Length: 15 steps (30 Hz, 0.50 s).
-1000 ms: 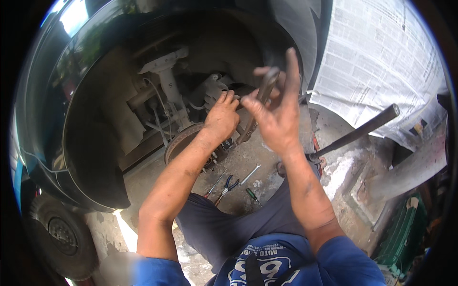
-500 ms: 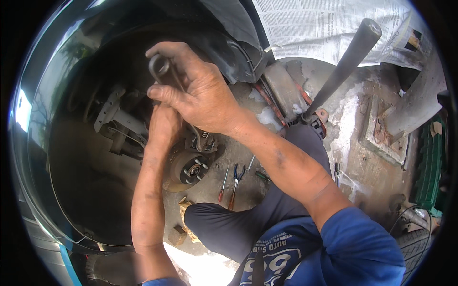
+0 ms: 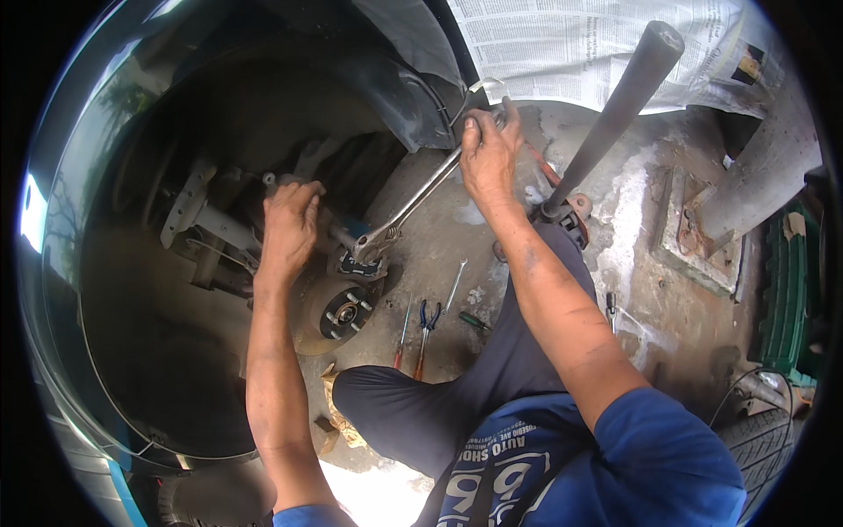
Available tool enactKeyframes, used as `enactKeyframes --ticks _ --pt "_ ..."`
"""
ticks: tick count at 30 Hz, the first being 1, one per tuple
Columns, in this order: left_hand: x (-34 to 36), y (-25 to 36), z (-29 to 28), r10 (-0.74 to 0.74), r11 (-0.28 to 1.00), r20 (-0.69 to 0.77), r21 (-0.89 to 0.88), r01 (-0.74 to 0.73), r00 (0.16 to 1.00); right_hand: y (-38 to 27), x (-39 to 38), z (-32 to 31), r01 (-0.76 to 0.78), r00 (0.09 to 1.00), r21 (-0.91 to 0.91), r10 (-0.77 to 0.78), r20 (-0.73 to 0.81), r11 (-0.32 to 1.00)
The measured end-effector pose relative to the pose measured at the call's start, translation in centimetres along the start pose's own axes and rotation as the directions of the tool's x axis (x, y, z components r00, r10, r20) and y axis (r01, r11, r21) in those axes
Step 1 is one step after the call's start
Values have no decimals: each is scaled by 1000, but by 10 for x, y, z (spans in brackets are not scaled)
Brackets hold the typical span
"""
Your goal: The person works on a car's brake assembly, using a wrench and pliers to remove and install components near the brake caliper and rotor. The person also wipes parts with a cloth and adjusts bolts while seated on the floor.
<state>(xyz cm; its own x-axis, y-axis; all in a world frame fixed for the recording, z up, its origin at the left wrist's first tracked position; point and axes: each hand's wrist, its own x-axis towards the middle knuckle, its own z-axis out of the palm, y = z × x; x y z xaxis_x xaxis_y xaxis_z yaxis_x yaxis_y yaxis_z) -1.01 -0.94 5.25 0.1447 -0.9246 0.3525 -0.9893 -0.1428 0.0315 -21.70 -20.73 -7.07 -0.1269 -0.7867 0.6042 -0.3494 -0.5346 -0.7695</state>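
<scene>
My right hand [image 3: 492, 162] is closed round the handle end of a long, shiny adjustable wrench [image 3: 420, 195], held out over the floor. The wrench's jaw end reaches the brake caliper [image 3: 360, 263] above the brake disc; whether it grips a bolt there I cannot tell. Inside the wheel well, my left hand [image 3: 291, 224] is closed, fingers curled down, by a small round metal end [image 3: 269, 178]. What it holds is hidden beneath the fingers. The brake disc [image 3: 320, 329] with its wheel studs shows just right of my left forearm.
On the floor lie a red-handled screwdriver [image 3: 399, 347], blue-jawed pliers [image 3: 427, 325], a spanner [image 3: 456, 285] and a green-handled tool [image 3: 475, 321]. A thick grey bar [image 3: 615, 114] slants up beside my knee. The dark fender [image 3: 97, 176] curves round the left; newspaper [image 3: 562, 53] hangs behind.
My hands were close together in front of the wheel well. The right hand has swung right with the wrench, away from the left hand, which has come down slightly.
</scene>
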Motion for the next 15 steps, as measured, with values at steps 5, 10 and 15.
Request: enactKeyframes --ticks 5,10,15 --pt "-7 -8 1 -5 986 -29 -167 0 1000 49 -23 7 211 964 -140 -182 194 967" --pt "-12 -20 11 -147 900 -84 -424 98 986 76 -75 14 101 902 -185 -12 432 978" --pt "-5 -20 22 -198 882 -123 -456 122 972 86 -154 21 -155 756 -124 199 623 980"
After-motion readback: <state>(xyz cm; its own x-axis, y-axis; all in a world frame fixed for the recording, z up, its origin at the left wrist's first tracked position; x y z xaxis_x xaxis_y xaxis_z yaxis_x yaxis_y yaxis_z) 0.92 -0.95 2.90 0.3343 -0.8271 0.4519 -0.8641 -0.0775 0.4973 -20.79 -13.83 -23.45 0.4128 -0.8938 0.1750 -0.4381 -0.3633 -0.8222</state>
